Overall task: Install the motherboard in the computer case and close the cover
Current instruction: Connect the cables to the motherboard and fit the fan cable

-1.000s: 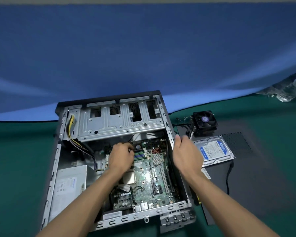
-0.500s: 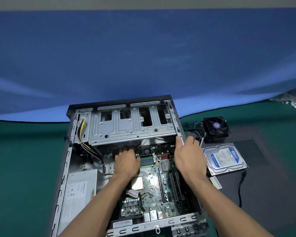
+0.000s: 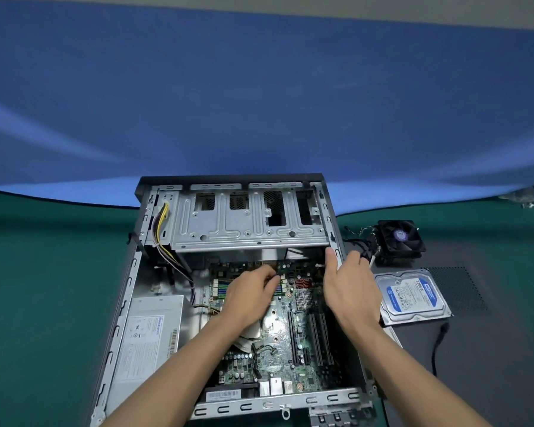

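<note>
The open computer case (image 3: pixel 130 291) lies flat on the green table. The green motherboard (image 3: pixel 293 331) lies inside its right half. My left hand (image 3: pixel 247 294) reaches over the board, palm down, fingertips touching its far part beside the memory slots, where a thin black wire comes down. My right hand (image 3: pixel 349 285) grips the case's right wall, thumb inside and fingers outside. The dark cover panel (image 3: pixel 490 359) with a perforated vent lies flat to the right of the case.
A silver power supply (image 3: pixel 148 334) fills the case's left side, and a metal drive cage (image 3: pixel 247 223) spans its far end. A hard drive (image 3: pixel 413 297) and a black cable (image 3: pixel 438 343) lie on the panel. A black cooler fan (image 3: pixel 398 238) stands behind them.
The view has shifted, so the case sits further right in the frame. Both hands stay at the same spots on the case; my left fingers have stretched a little further over the board.
</note>
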